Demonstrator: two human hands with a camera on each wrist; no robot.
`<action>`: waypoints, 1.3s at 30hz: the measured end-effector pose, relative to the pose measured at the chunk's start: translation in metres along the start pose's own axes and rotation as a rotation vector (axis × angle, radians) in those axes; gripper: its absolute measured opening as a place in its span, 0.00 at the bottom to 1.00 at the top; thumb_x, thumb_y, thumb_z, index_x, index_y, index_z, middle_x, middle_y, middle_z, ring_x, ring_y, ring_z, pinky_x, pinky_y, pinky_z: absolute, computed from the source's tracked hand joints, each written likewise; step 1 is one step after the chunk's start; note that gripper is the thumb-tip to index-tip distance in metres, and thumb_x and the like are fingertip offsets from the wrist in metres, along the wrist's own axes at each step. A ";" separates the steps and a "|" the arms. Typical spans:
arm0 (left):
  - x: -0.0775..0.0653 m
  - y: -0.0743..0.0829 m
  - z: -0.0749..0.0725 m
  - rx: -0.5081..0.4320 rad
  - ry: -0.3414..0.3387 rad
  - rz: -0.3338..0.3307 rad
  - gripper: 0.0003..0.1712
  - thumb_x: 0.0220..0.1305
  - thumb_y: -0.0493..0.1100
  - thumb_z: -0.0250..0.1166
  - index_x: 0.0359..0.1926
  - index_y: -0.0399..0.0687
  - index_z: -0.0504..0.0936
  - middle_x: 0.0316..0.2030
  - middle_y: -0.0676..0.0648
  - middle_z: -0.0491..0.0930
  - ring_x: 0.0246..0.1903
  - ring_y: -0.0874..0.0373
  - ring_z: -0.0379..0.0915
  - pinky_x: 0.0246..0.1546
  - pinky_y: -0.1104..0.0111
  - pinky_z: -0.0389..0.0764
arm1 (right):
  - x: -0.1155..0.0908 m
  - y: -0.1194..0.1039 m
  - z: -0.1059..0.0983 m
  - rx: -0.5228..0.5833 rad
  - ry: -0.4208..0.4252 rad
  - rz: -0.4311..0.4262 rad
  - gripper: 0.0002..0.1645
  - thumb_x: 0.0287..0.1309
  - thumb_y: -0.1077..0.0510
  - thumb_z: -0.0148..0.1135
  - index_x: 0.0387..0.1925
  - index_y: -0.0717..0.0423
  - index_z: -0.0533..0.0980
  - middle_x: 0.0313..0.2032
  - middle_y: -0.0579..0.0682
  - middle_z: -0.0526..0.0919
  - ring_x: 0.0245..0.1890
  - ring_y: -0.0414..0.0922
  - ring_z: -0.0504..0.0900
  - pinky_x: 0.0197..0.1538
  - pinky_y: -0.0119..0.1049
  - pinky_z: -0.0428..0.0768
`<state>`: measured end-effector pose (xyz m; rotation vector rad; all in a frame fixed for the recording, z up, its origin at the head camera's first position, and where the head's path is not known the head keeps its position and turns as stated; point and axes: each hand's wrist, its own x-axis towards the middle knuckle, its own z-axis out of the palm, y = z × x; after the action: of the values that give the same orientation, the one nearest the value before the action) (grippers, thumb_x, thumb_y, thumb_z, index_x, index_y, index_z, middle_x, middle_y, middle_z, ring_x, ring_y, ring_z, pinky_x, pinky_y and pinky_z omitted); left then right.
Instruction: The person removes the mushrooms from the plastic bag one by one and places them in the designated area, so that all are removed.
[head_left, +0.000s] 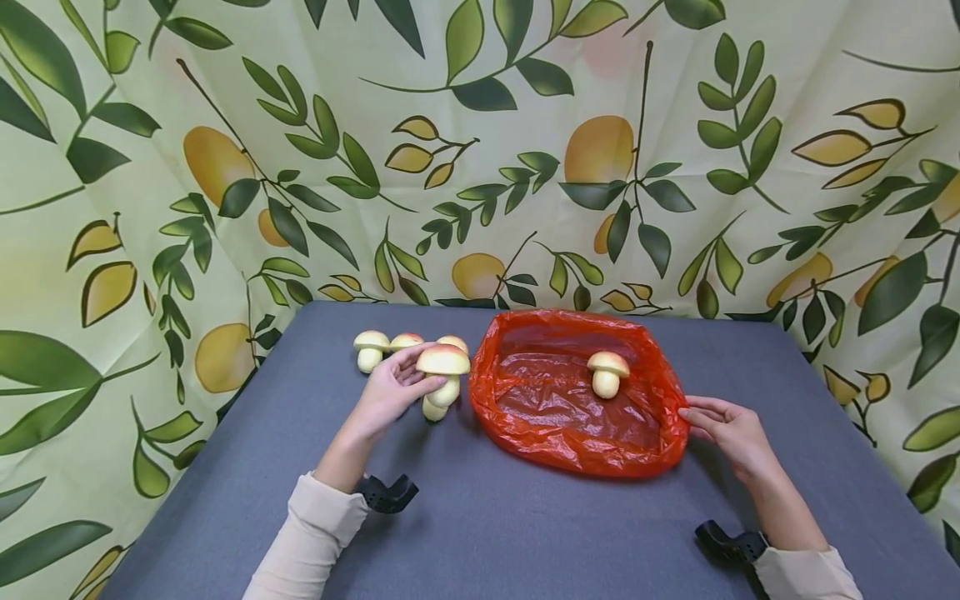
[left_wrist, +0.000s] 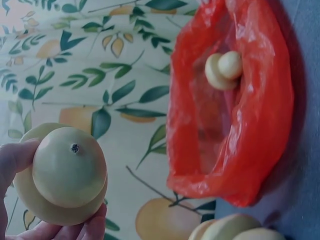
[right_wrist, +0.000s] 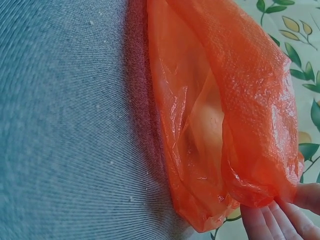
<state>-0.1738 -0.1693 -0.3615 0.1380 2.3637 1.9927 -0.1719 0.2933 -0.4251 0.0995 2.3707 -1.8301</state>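
My left hand (head_left: 392, 390) grips a toy mushroom (head_left: 443, 362) with a pale stem and a yellow cap tinged red, lifted just left of the bag. In the left wrist view the held mushroom (left_wrist: 70, 167) shows its stem end toward the camera, thumb on one side and fingers on the other. A red plastic bag (head_left: 577, 462) lies wide open on the table. Inside it is one mushroom (head_left: 607, 374). At the bag's right rim my right hand (head_left: 729, 431) pinches the plastic between thumb and fingers (right_wrist: 272, 222).
Several more mushrooms (head_left: 371, 350) stand on the grey table (head_left: 525, 533) behind and beside the left hand, partly hidden by it. A curtain (head_left: 510, 225) printed with leaves and fruit hangs along the back and sides. Each wrist wears a black camera mount (head_left: 387, 493).
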 end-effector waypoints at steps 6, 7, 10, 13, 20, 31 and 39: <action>-0.003 -0.004 -0.012 0.024 0.043 -0.017 0.33 0.59 0.33 0.66 0.66 0.40 0.69 0.64 0.38 0.71 0.46 0.80 0.72 0.51 0.84 0.74 | 0.000 0.000 0.000 0.002 0.003 -0.003 0.13 0.63 0.53 0.62 0.30 0.25 0.78 0.28 0.23 0.84 0.31 0.25 0.83 0.38 0.21 0.83; -0.004 -0.004 -0.014 0.031 0.045 -0.015 0.33 0.59 0.34 0.67 0.66 0.40 0.68 0.64 0.39 0.71 0.46 0.80 0.72 0.51 0.84 0.73 | 0.000 0.000 0.000 0.006 0.006 -0.001 0.13 0.63 0.54 0.62 0.30 0.25 0.78 0.28 0.24 0.84 0.31 0.25 0.83 0.38 0.21 0.83; -0.006 -0.004 -0.019 0.042 0.055 -0.006 0.34 0.58 0.35 0.68 0.66 0.40 0.69 0.64 0.40 0.72 0.47 0.80 0.73 0.51 0.84 0.74 | 0.000 0.000 0.000 0.006 0.006 -0.001 0.13 0.63 0.54 0.62 0.31 0.25 0.78 0.28 0.24 0.84 0.30 0.25 0.83 0.38 0.21 0.83; -0.008 -0.005 -0.025 0.040 0.064 -0.004 0.34 0.58 0.36 0.68 0.65 0.39 0.69 0.62 0.43 0.74 0.47 0.80 0.73 0.50 0.84 0.75 | 0.000 0.000 0.000 0.003 0.007 -0.001 0.14 0.63 0.53 0.62 0.30 0.24 0.78 0.28 0.24 0.84 0.30 0.25 0.83 0.38 0.21 0.83; -0.010 -0.007 -0.037 -0.005 0.112 0.014 0.33 0.58 0.31 0.65 0.65 0.33 0.67 0.50 0.60 0.76 0.46 0.81 0.74 0.50 0.86 0.75 | -0.001 -0.001 0.000 0.022 0.001 -0.009 0.15 0.63 0.54 0.62 0.30 0.24 0.78 0.29 0.24 0.84 0.30 0.26 0.83 0.38 0.21 0.83; -0.015 -0.010 -0.056 0.015 0.155 0.016 0.32 0.60 0.33 0.65 0.65 0.32 0.66 0.41 0.72 0.76 0.45 0.81 0.74 0.50 0.87 0.74 | -0.001 -0.002 0.000 0.045 0.006 -0.011 0.15 0.62 0.55 0.62 0.29 0.25 0.79 0.28 0.25 0.85 0.30 0.26 0.84 0.37 0.21 0.83; -0.019 -0.014 -0.068 0.033 0.178 0.000 0.33 0.60 0.34 0.65 0.65 0.31 0.66 0.40 0.74 0.75 0.45 0.83 0.73 0.50 0.88 0.74 | -0.001 -0.001 0.000 0.024 -0.002 -0.004 0.14 0.63 0.53 0.62 0.30 0.24 0.78 0.29 0.24 0.84 0.31 0.25 0.83 0.38 0.21 0.83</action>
<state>-0.1622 -0.2403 -0.3639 -0.0397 2.5012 2.0469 -0.1711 0.2934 -0.4238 0.0956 2.3501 -1.8595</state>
